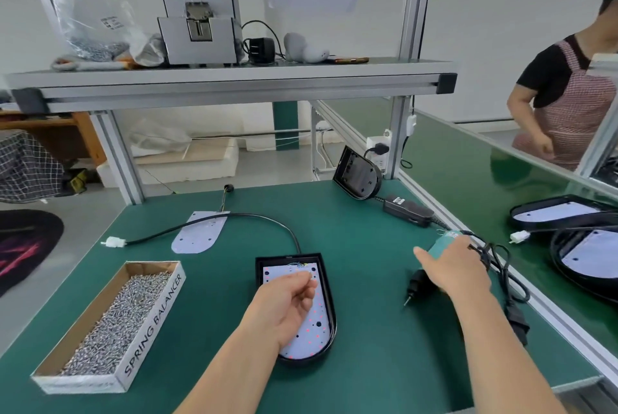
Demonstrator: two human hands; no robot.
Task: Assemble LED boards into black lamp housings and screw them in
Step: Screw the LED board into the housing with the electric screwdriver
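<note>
Right hand [458,266] gripping screwdriver [418,281] near bench edge [548,312], left hand [284,303] curled above housing [287,258], contents unclear

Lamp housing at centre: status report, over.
Left hand pinched over LED board, contents hidden. Right hand on screwdriver, grip unclear. Board lies in housing; its cable trails clear.

A green-matted counter [368,363] is seen. At its left front a cardboard box [152,320] filled with screws [113,323] is set. In the middle a black lamp housing [284,259] is laid flat, an LED board [311,333] seated inside. Behind it, a loose LED board [199,233] and a black cable [261,217] are spread. At the far right, a second housing [358,176] is propped on edge beside a power adapter [406,213].
</note>
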